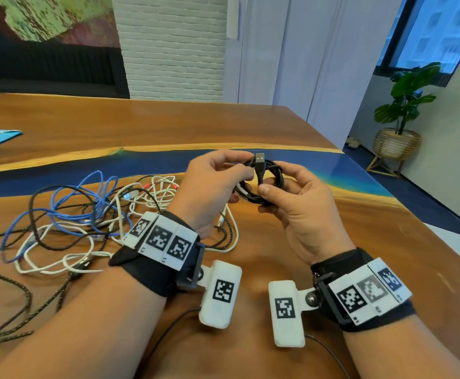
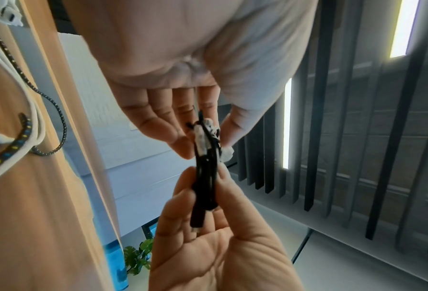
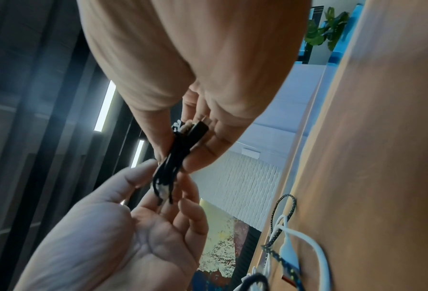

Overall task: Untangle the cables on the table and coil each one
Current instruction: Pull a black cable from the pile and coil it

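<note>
While the wooden worktop (image 1: 278, 127) fills most of the head view, the untouched tangle of cables (image 1: 86, 214) sprawls over its left half: blue, white, black and braided cords crossing one another. Lower in the frame both wrists carry bands with printed markers. Above the middle of the worktop, clear of its surface, the left hand (image 1: 209, 187) pinches the left side of a small black coil (image 1: 267, 181), where something pale, perhaps a tie, is wrapped on it. The right hand (image 1: 300, 212) grips the coil's right side, thumb pressed across the strands. Smallest of all, the plug (image 1: 259, 157) stands upright at the top of the coil, pointing toward the frame's upper edge, between the two sets of fingertips. I judge this coil nearly finished, with its loose end nearer the left hand.
</note>
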